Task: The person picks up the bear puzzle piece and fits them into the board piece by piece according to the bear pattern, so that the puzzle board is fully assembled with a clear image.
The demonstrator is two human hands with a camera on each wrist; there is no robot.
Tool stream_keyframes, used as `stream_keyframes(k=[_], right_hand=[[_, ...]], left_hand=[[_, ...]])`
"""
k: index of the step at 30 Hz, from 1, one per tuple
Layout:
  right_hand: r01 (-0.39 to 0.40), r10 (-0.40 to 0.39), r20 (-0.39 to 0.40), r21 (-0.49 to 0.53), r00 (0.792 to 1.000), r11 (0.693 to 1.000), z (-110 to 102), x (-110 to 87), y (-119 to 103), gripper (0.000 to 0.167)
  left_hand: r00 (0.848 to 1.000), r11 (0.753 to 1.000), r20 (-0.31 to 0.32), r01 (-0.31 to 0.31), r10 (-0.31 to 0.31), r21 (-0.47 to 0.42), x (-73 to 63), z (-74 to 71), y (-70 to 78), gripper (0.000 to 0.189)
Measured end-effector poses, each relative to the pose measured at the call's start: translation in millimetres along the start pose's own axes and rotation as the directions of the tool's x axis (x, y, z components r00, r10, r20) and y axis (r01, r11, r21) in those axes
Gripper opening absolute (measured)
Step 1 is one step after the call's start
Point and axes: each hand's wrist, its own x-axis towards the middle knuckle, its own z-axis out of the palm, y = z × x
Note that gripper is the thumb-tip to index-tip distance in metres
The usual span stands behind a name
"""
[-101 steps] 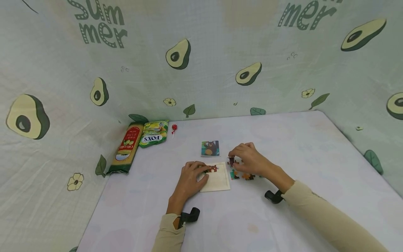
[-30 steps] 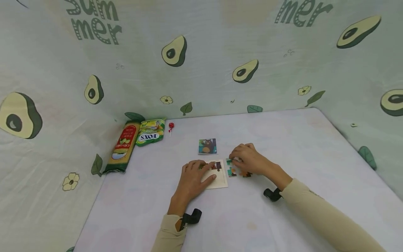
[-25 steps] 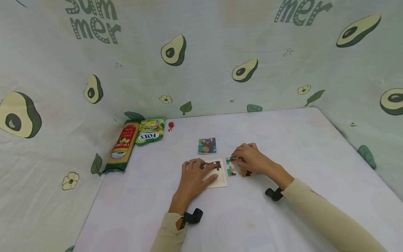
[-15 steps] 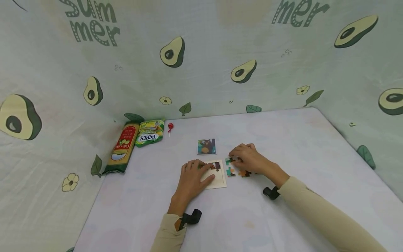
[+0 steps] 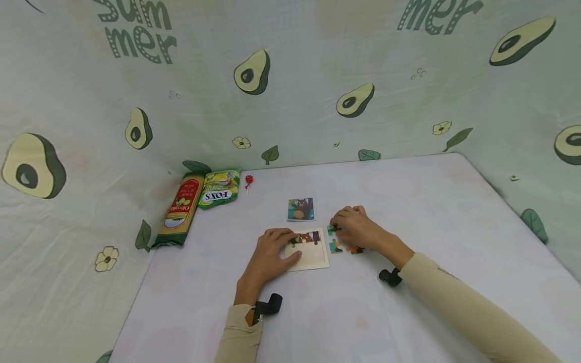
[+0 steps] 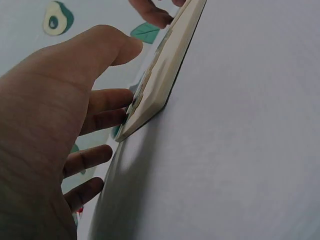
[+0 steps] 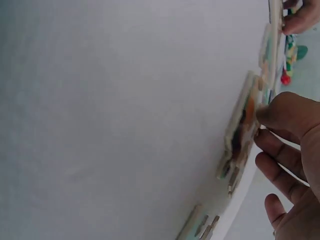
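Note:
My left hand rests at the left side of a pale puzzle board, fingers loosely bent over its upper left corner. A row of puzzle pieces with a brown bear's head lies along the board's top. In the left wrist view, the thumb is apart from the fingers above the board. My right hand is over the loose pieces right of the board. Its thumb and index finger pinch a puzzle piece, mostly hidden by the fingertips. Other loose pieces lie under that hand; a teal one shows beside the board.
Behind the board lies a small square bear picture. At the back left are a gold and red packet, a green Fox's candy bag and a red lollipop. An avocado-print cloth hangs behind the table.
A dark brown piece has gone from the right hand into the board's top right. My left fingers have since drawn back left, uncovering the row. The right hand has stayed over the loose pieces.

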Motion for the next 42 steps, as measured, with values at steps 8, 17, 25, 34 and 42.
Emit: stream_keyframes(k=[8, 17, 25, 34, 42], right_hand=[[-0.036, 0.035, -0.014, -0.100, 0.999, 0.994, -0.2, 2.2, 0.1, 0.024], [-0.001, -0.005, -0.077, -0.072, 0.997, 0.997, -9.6, 3.2, -7.2, 0.023], [0.073, -0.075, -0.122, -0.016, 0.990, 0.997, -10.7, 7.2, -20.6, 0.021], [0.074, -0.074, -0.061, 0.004, 0.995, 0.997, -10.8, 13.4, -36.7, 0.021], [0.110, -0.109, -0.063, 0.023, 0.992, 0.994, -6.0, 18.4, -48.0, 0.019]], left_hand=[[0.999, 0.999, 0.044, 0.018, -0.016, -0.037, -3.2, -5.8, -5.9, 0.058], [0.998, 0.999, 0.059, 0.010, -0.007, -0.044, -2.3, -8.1, -7.6, 0.066], [0.998, 0.998, 0.056, -0.007, 0.010, -0.064, -2.6, -8.5, -9.3, 0.065], [0.998, 0.998, 0.066, -0.005, 0.009, -0.064, -2.8, -8.3, -10.0, 0.066], [0.996, 0.997, 0.083, -0.008, 0.014, -0.075, -4.2, -8.6, -12.1, 0.072]])
